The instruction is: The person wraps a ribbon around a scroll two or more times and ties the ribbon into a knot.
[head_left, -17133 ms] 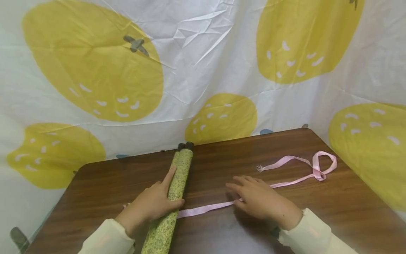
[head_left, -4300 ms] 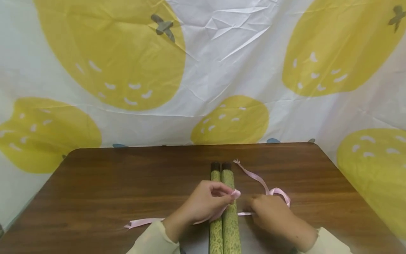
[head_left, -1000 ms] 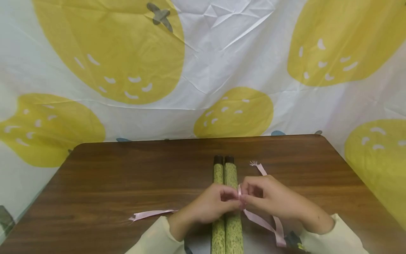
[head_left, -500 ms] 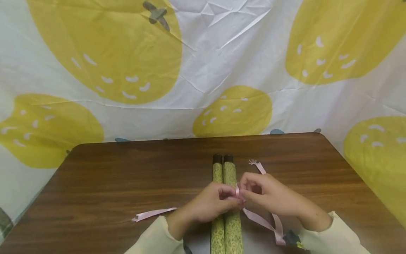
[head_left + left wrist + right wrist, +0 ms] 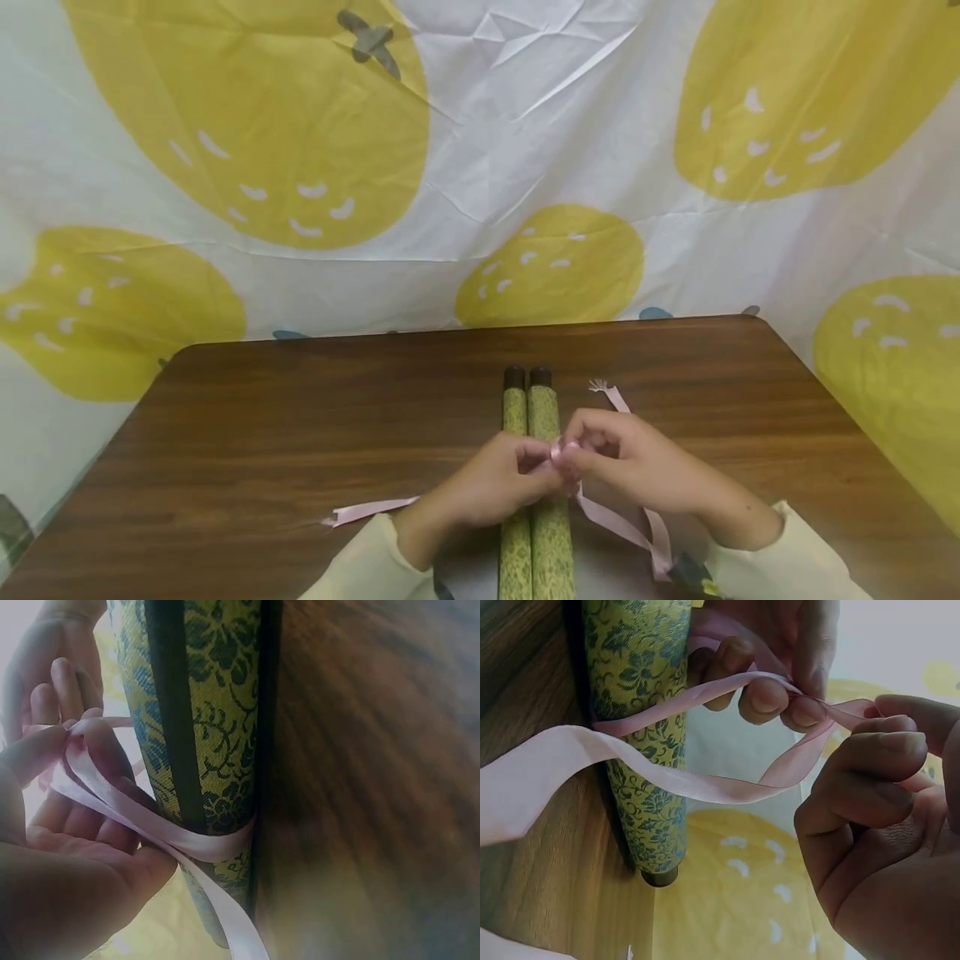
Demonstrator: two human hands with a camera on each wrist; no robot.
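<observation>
Shifted slightly inward at its left end (image 5: 371,508), the ribbon (image 5: 615,523) is pinched by fingers of left hand (image 5: 491,483) and right hand (image 5: 652,465), best drawn snug around the rolls (image 5: 551,533).

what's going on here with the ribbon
A person's left hand and right hand pinch a pink ribbon that passes round two patterned rolls lying side by side on a wooden table. Loose ribbon ends lie to both sides. No finished bow shows; whether a knot has formed is unclear.
</observation>
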